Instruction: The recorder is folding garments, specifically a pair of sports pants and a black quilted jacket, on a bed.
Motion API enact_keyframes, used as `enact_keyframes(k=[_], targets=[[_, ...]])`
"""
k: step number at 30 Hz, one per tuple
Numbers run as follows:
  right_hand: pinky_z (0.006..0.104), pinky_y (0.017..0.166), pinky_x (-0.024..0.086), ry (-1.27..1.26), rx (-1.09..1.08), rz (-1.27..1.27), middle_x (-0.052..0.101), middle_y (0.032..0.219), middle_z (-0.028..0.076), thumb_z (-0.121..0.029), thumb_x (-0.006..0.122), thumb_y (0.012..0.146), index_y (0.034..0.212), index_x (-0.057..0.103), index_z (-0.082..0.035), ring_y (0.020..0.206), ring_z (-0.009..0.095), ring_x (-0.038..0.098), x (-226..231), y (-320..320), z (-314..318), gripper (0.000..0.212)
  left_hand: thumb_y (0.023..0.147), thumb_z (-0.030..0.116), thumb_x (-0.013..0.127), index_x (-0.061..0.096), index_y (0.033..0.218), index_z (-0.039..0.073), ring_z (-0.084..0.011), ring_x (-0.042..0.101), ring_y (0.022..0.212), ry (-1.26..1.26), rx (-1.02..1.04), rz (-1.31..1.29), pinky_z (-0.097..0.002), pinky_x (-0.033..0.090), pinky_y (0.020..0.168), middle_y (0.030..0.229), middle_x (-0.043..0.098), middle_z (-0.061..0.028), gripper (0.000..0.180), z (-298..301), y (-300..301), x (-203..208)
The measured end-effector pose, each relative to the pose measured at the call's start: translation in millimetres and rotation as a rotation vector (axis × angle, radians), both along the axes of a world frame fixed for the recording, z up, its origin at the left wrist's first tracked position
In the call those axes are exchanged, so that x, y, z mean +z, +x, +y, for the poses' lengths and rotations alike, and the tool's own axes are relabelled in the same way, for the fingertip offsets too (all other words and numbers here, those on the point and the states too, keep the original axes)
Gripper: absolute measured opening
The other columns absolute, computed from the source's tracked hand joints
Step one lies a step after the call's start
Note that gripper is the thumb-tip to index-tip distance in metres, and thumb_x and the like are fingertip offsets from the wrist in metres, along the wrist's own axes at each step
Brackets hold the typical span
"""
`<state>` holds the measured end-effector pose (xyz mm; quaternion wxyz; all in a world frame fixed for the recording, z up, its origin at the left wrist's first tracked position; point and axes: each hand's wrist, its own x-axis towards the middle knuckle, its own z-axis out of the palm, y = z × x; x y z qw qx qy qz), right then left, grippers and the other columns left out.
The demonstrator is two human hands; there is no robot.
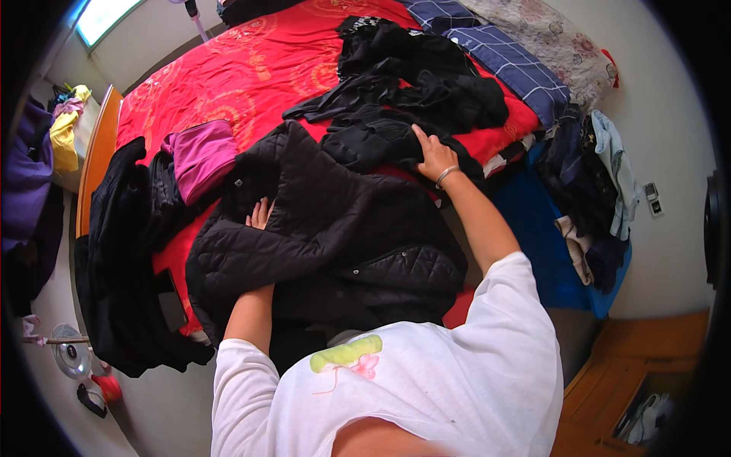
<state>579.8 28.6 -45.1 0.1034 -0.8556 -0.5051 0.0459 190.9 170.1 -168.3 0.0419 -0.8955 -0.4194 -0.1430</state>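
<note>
One quilted jacket (pixel 327 236), six o'clock on the bed (pixel 179 91), seems propped by the left grip (pixel 260 214), its hold unclear; the right grip (pixel 439 161), loosely spread, touches black clothing (pixel 369 139) at one o'clock.

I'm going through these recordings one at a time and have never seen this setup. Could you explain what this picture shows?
There is no machine here: a person works with two bare hands. The single picture comes from a wide camera worn on their head and looking down, so straight edges bend and the person's white shirt fills the bottom.

In front is a bed with a red cover. Black clothes lie across it, with a pinkish-purple garment at the left.

A dark quilted jacket is spread nearest the person. The left hand is partly covered by it; only the fingers show, so its grip is unclear. The right hand rests on black cloth beyond the jacket; whether it grips is unclear.
</note>
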Motion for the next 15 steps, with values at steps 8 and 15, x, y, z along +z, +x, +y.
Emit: enact_keyframes(k=[8, 15], targets=[[0.0391, 0.088, 0.044, 0.957, -0.322, 0.153, 0.058, 0.110, 0.022, -0.022, 0.071, 0.069, 0.120, 0.047, 0.001, 0.101, 0.035, 0.057, 77.7, 131.6, 48.3, 0.061, 0.084, 0.044, 0.042, 0.031, 0.137, 0.022, -0.0218, 0.026, 0.132, -0.011, 0.017, -0.010, -0.0474, 0.020, 0.105, 0.144, 0.027, -0.0027, 0.059, -2.0, 1.2, 0.0], [0.0303, 0.081, 0.046, 0.639, 0.663, 0.684, 0.060, 0.098, 0.013, -0.014, 0.068, 0.074, 0.108, 0.054, -0.001, 0.093, 0.021, 0.058, 74.5, -55.9, 68.2, 0.039, 0.084, 0.044, 0.042, 0.033, 0.137, 0.021, -0.0225, 0.029, 0.131, 0.027, 0.061, 0.014, -0.0484, 0.022, 0.104, 0.143, 0.029, -0.0053, 0.058, -7.8, 0.4, 9.2]])
